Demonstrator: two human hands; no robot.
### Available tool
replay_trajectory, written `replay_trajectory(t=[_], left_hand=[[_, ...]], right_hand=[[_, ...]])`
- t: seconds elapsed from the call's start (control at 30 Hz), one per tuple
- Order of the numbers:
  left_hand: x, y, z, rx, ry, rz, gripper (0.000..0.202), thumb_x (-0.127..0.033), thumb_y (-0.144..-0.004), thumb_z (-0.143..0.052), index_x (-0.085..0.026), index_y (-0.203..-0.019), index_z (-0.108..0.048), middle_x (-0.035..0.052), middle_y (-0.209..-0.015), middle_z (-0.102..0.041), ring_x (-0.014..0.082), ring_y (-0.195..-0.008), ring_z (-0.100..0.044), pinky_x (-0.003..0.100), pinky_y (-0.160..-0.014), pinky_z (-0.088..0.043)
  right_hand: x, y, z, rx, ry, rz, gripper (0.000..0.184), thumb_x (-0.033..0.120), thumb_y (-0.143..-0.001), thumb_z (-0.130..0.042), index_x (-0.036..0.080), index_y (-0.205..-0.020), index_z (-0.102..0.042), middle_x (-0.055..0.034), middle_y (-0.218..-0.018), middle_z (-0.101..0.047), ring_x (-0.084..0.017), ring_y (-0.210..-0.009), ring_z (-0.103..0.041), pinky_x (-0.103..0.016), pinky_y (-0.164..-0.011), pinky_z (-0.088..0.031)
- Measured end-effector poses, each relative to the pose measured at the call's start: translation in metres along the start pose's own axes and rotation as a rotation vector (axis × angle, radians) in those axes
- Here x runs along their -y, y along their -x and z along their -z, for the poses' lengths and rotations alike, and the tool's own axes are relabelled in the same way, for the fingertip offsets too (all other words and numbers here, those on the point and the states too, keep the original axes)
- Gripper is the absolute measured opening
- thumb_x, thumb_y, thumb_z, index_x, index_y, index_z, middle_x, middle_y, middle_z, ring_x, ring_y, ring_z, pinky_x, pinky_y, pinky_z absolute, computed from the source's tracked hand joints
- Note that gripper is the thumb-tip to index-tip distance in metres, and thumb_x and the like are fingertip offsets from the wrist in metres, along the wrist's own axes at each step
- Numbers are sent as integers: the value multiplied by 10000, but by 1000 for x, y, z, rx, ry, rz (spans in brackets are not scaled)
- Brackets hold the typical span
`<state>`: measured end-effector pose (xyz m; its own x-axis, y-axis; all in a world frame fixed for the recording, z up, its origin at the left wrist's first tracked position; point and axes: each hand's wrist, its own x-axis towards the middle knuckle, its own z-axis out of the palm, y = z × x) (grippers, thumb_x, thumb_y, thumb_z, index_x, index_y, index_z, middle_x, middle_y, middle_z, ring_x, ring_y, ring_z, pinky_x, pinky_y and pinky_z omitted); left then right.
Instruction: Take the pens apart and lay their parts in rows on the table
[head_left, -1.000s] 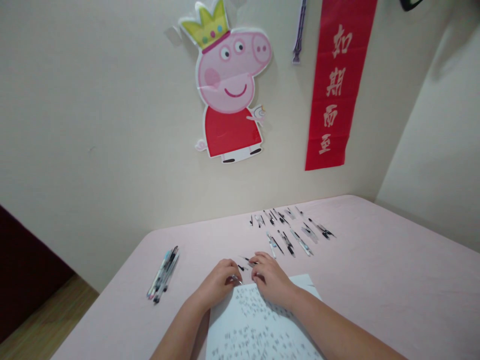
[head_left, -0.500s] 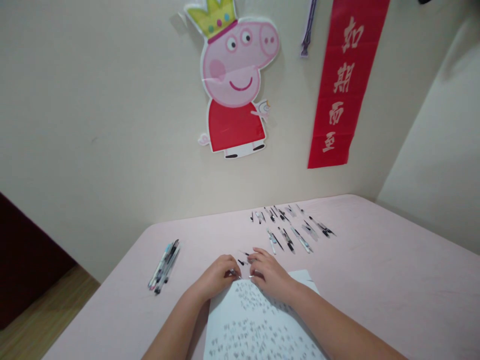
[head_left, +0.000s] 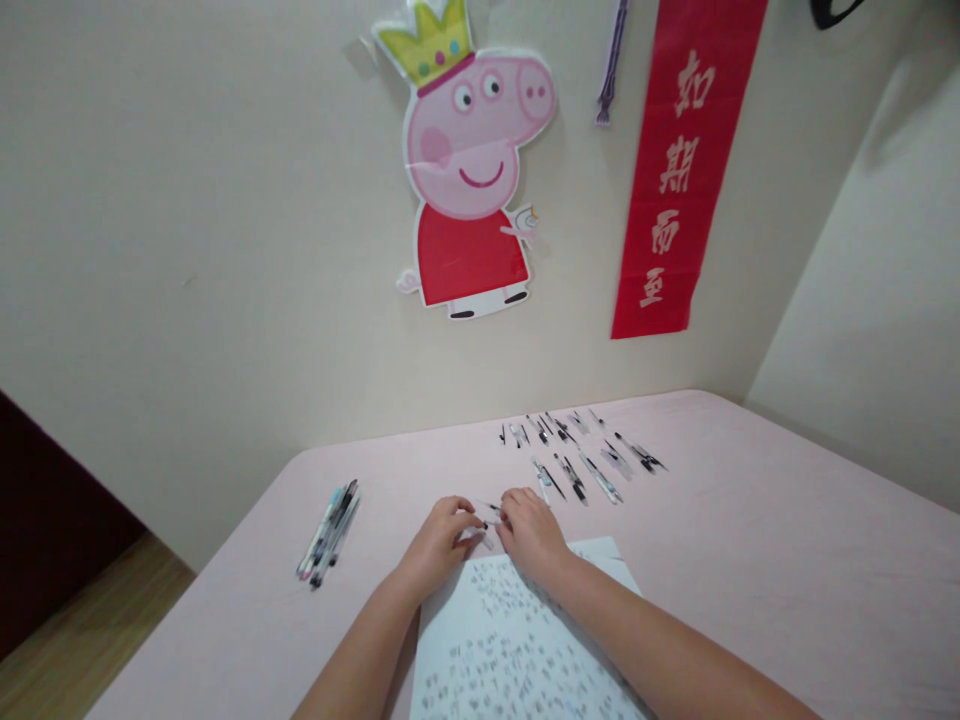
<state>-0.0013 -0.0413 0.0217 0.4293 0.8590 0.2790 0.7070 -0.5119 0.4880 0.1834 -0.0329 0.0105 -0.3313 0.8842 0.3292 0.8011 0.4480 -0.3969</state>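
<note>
My left hand (head_left: 448, 535) has curled fingers, with index finger and thumb closed about a small black pen piece (head_left: 484, 525) just above the paper's top edge. A short clear pen tube (head_left: 487, 542) shows beside its thumb. Opposite it, my right hand (head_left: 531, 528) is bent with its fingers drawn together; what they hold, if anything, is hidden. A thin pen refill (head_left: 489, 507) with a dark end lies at its fingertips. Under my forearms lies a sheet of paper (head_left: 517, 640) covered in handwriting.
Several pens (head_left: 328, 535) lie bundled at the left of the pink tabletop (head_left: 750, 560). Toward the back, disassembled pen parts (head_left: 574, 478) lie in small groups in two rows. A pig cutout (head_left: 472, 190) and a red banner (head_left: 686, 180) hang on the wall.
My hands have come slightly nearer each other over the loose pen parts. The left fingers have reached the black piece, and a clear tube now shows between the hands.
</note>
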Motion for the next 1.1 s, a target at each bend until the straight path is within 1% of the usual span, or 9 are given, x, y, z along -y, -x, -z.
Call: replay_trajectory(t=[0.1, 0.17, 0.23, 0.33, 0.53, 0.73, 0.87, 0.97, 1.1], left_hand=[[1, 1, 4, -26, -68, 74, 209, -162, -758, -582, -210, -950, -653, 58, -967, -567, 187, -925, -533, 307, -828, -423], [2, 2, 5, -1, -92, 160, 251, -146, -750, -565, -208, -984, -630, 39, -922, -564, 159, -825, -544, 271, -754, -427], [2, 3, 5, 43, -99, 217, 276, -139, -748, -551, -205, -1008, -615, 23, -880, -572, 142, -762, -545, 249, -711, -418], [0, 3, 0, 77, -93, 222, 282, -158, -746, -559, -204, -1020, -613, 23, -868, -596, 156, -799, -555, 255, -738, -412], [-6, -4, -8, 77, -60, 224, 319, -150, -736, -554, -181, -1047, -619, 44, -903, -600, 172, -841, -560, 271, -781, -414], [-15, -12, -12, 79, -78, 333, 291, -174, -690, -613, -152, -980, -603, 30, -847, -571, 167, -778, -538, 262, -707, -401], [-20, -15, -14, 90, -70, 381, 203, -142, -664, -617, -147, -863, -584, 24, -822, -557, 165, -759, -525, 258, -680, -391], [-18, -17, -17, 89, -83, 378, 174, -96, -682, -566, -141, -849, -573, 36, -828, -554, 166, -780, -523, 256, -696, -392], [-9, -21, -22, 79, -86, 370, 202, -80, -720, -508, -140, -899, -578, 51, -866, -568, 170, -807, -523, 264, -728, -398]], right_hand=[[-1, -3, 2, 26, 30, -51, 179, 206, -800, -587, 161, -973, -592, -86, -974, -609, -227, -944, -524, -333, -836, -400], [-2, -3, 5, 51, 43, -61, 255, 224, -802, -591, 152, -1047, -583, -99, -1013, -597, -234, -976, -526, -329, -842, -396], [-3, -3, 7, 97, 56, -73, 273, 220, -807, -582, 150, -1071, -592, -110, -1029, -588, -236, -980, -538, -320, -827, -401], [-2, -3, 9, 155, 67, -82, 223, 203, -821, -552, 164, -1027, -626, -107, -1013, -587, -221, -920, -569, -295, -774, -411], [5, -7, 7, 183, 68, -62, 194, 153, -835, -502, 174, -954, -653, -104, -987, -601, -203, -836, -593, -277, -733, -410], [9, -14, -2, 195, 48, -62, 183, 185, -846, -499, 159, -944, -651, -114, -1006, -597, -200, -844, -600, -268, -731, -418], [12, -18, -5, 196, 24, -83, 211, 196, -874, -450, 165, -932, -651, -109, -986, -597, -195, -836, -606, -271, -734, -425], [16, -17, -2, 203, 3, -83, 214, 214, -873, -455, 153, -950, -645, -117, -991, -593, -202, -853, -607, -280, -756, -430], [20, -13, 0, 203, 19, -54, 259, 208, -843, -490, 126, -1061, -602, -128, -1040, -575, -213, -905, -595, -285, -783, -438]])
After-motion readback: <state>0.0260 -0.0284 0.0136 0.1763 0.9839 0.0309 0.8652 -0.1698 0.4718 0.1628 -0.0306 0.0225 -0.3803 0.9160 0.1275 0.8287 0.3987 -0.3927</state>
